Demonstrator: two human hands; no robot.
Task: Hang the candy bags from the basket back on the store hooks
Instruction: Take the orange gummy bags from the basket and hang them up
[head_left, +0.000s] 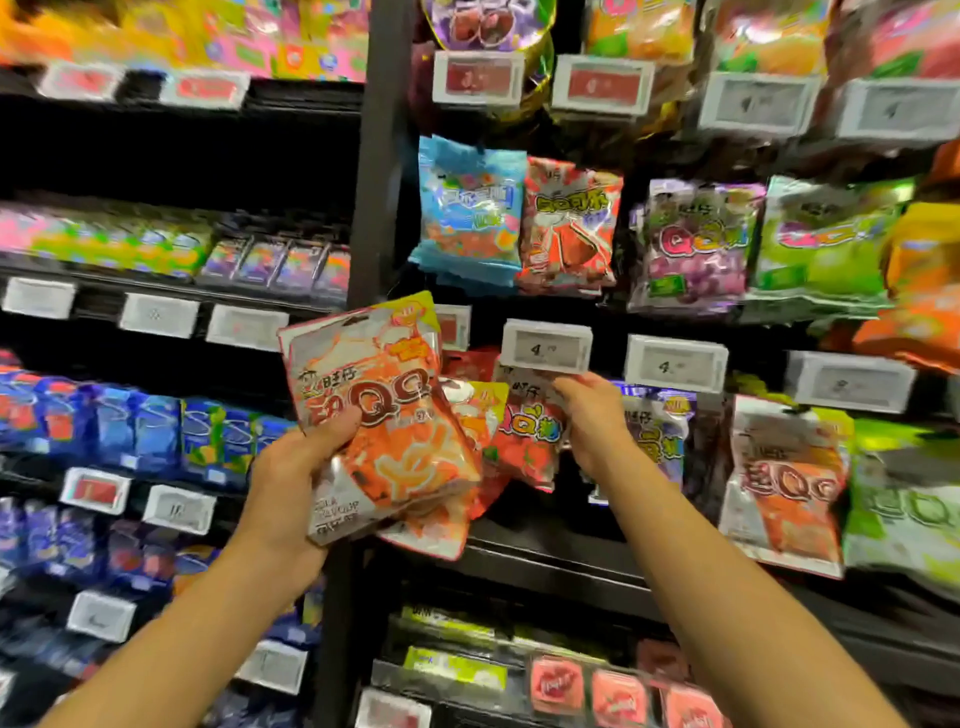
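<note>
- On the far left stand dark shelves (171, 291) stocked with blue packets (130, 431) and fronted by white price tags (158, 314).
- The left hand (301, 462) is raised before the black upright post (384, 156), its thumb and fingers curled round a small stack of orange candy bags (379, 415); the front bag shows large "QQ" lettering and leans to the left.
- Just right of that stack, a red candy bag (524, 436) hangs below a white price tag (545, 347).
- The right hand (592, 415) grips the top edge of this red bag just under the tag, fingers curled over it; the image is blurred, so whether the bag sits on a hook cannot be told.
- Above hang a blue bag (470, 208) and a red-and-white bag (569, 228) side by side.
- Further right hang purple (696, 244) and green bags (826, 239), and lower down another orange "QQ" bag (784, 483).
- The basket is out of view.
</note>
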